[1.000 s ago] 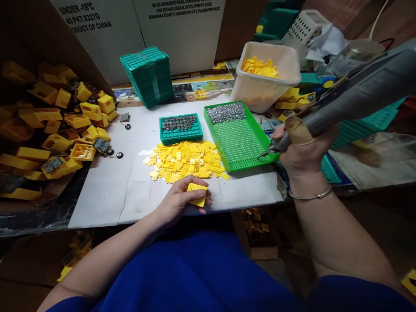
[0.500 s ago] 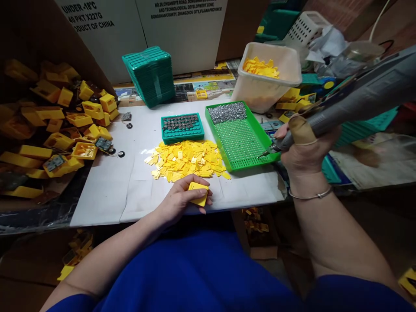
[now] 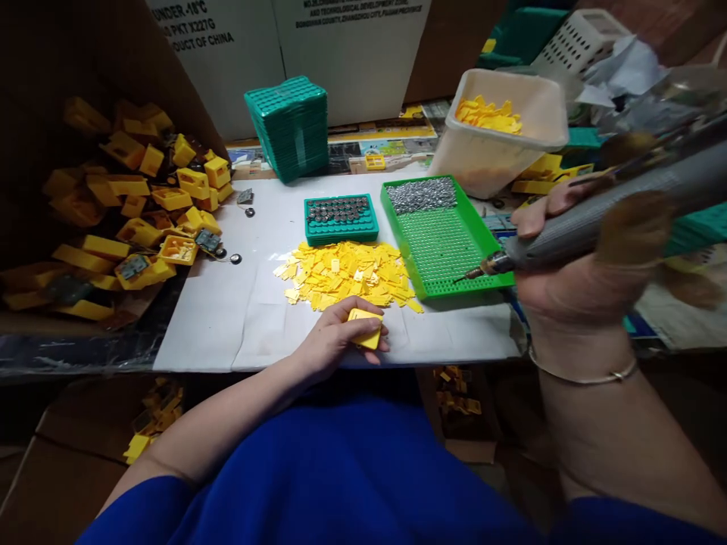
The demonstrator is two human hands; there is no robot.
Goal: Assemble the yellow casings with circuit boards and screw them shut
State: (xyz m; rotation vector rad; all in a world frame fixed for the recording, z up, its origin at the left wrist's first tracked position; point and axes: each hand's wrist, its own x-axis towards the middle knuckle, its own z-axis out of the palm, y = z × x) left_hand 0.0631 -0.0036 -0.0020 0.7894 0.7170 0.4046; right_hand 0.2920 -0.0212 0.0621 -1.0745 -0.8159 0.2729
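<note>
In my left hand (image 3: 335,337) is a small yellow plastic case (image 3: 366,328), held at the table's front edge with the thumb across its top. My right hand (image 3: 573,280) is wrapped round a grey electric screwdriver (image 3: 602,208), its thin bit pointing left over the near end of a green tray (image 3: 423,238). Small silver screws (image 3: 423,194) fill the far end of that tray; rows of holes cover the rest. Just beyond my left hand lies a heap of flat yellow plastic pieces (image 3: 352,272). Behind the heap, a teal tray (image 3: 341,227) holds round button cells in rows.
At left, a carton spills yellow cases (image 3: 136,185), some with circuit boards and wired discs. A stack of teal trays (image 3: 289,132) stands at the back. A translucent bin (image 3: 477,155) of yellow pieces is at back right, near a white perforated basket (image 3: 582,45).
The screwdriver in my right hand has swung closer to me, and its bit shows more clearly above the green tray. My left hand keeps its grip on the yellow case. The whole view has shifted.
</note>
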